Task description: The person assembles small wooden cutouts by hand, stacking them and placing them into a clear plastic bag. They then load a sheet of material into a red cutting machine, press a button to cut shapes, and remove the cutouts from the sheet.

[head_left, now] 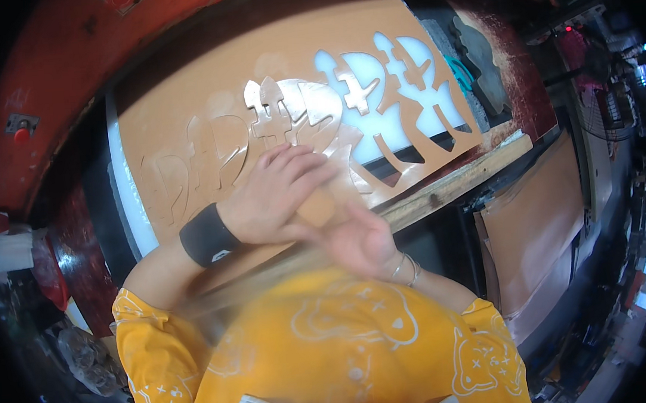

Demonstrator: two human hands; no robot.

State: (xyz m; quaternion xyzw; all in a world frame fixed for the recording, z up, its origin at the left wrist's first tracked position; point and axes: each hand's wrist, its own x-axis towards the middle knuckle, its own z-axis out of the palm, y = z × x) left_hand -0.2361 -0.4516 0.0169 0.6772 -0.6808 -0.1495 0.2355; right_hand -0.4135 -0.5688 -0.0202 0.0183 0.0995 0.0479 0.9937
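Observation:
A large tan leather sheet (202, 79) lies in front of me, with cut shapes along its near part. My left hand (277, 190), a black band at its wrist, reaches over the sheet with fingers stretched out. Its fingertips are at the lower end of a loose cut leather piece (273, 104). My right hand (359, 240) is just right of it, palm turned up and blurred, its fingers partly hidden by the left hand. Between the hands shows a small tan leather piece (316, 208); which hand bears it is unclear.
White board (368, 150) shows through openings on the sheet's right. A wooden strip (460, 173) runs along the near edge. Brown sheets (530, 224) are stacked at lower right. Dark metal shapes (482, 63) lie far right. A red machine beam (53, 85) with a red button borders the left.

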